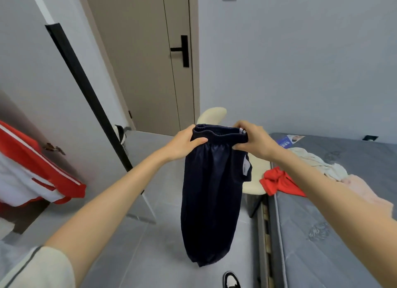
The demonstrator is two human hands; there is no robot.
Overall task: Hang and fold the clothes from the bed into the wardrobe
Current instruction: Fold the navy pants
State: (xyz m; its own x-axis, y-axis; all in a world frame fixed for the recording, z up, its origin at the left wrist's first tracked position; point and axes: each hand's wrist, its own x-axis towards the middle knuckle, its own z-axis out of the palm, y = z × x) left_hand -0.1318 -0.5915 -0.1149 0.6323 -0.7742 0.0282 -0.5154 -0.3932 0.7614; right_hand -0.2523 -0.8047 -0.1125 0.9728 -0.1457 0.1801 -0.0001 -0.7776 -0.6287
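Both ends of the navy trousers' (210, 191) waistband sit in our curled fingers, left hand (184, 145) and right hand (253, 140). We hold them hanging over the floor (150, 255), beside the bed (322, 223). A red garment (277, 183) and a cream garment (318, 163) lie on the bed; a red-and-white jacket (32, 169) hangs at left.

A single wide-angle camera, worn on the person's head, looks forward and down toward the door (139, 73). The left hand (182, 145) and right hand (254, 140) sit close, on outstretched arms, below the door handle (183, 50). The mattress (322, 223) runs lower right of the door.
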